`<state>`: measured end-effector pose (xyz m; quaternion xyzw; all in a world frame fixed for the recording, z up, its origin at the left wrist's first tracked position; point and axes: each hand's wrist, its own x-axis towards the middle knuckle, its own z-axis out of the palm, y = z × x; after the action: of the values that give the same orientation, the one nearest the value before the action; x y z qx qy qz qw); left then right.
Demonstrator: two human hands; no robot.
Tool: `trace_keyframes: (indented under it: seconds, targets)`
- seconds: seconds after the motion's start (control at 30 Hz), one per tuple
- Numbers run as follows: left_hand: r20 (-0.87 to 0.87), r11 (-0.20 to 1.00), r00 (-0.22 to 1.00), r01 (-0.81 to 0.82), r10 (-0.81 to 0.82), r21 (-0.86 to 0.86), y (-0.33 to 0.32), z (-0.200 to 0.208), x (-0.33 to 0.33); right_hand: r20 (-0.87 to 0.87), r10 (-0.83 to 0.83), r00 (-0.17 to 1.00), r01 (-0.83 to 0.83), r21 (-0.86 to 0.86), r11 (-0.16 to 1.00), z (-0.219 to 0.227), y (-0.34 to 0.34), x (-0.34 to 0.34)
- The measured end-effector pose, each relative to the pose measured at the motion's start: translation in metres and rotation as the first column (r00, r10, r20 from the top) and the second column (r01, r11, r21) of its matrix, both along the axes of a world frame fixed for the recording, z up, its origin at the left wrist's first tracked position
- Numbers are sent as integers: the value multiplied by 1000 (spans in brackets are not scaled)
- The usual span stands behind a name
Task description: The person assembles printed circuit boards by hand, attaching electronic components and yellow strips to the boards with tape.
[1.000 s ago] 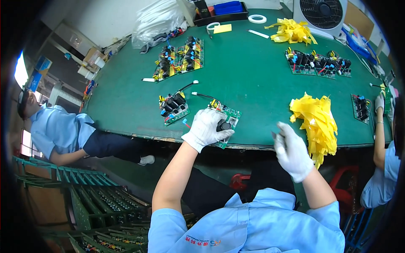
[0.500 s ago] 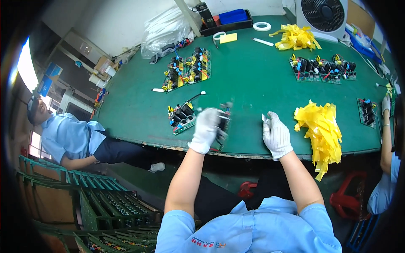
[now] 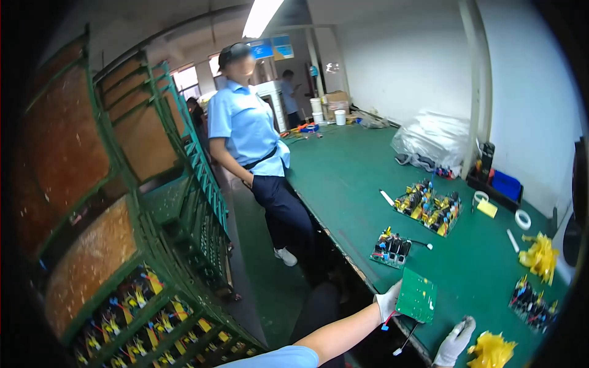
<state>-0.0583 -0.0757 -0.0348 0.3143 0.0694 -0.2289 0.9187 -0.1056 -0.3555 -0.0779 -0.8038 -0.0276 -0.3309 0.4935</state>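
My left hand, in a white glove, grips a circuit board by its left edge at the table's front edge. The board's green solder side faces me, tilted up. A blue connector and a white connector dangle from it on wires. My right hand, gloved too, is near the table's front edge, right of the board and apart from it. Its fingers are drawn together; whatever is between them is hidden. Just beyond the held board lies another circuit board, parts upward.
Several populated boards lie farther back on the green table. Yellow strips lie beside my right hand. A person stands at the table's left side. Green racks holding boards fill the left.
My view has swung left toward the racks and the standing person. The board in my left hand has turned so that its solder side now shows.
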Motion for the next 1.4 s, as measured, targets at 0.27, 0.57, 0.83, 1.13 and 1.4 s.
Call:
trace_keyframes:
  seconds: [0.27,0.57,0.83,1.13,1.4]
  targets:
    - [-27,975,996,-79,87,210,-13,47,3,-149,-51,987,33,-121,992,93,37,-23]
    - [-27,1000,999,21,-21,-18,-13,29,0,-347,66,935,-21,132,991,131,76,-4]
    - [-14,998,1000,-5,6,58,-7,38,-8,-12,112,994,-102,332,938,18,62,36]
    - [32,997,999,31,-29,-72,7,54,-13,59,45,997,-53,140,989,35,77,40]
    - [-23,999,999,48,-48,-6,-12,45,-1,-82,64,995,-36,299,954,19,45,29]
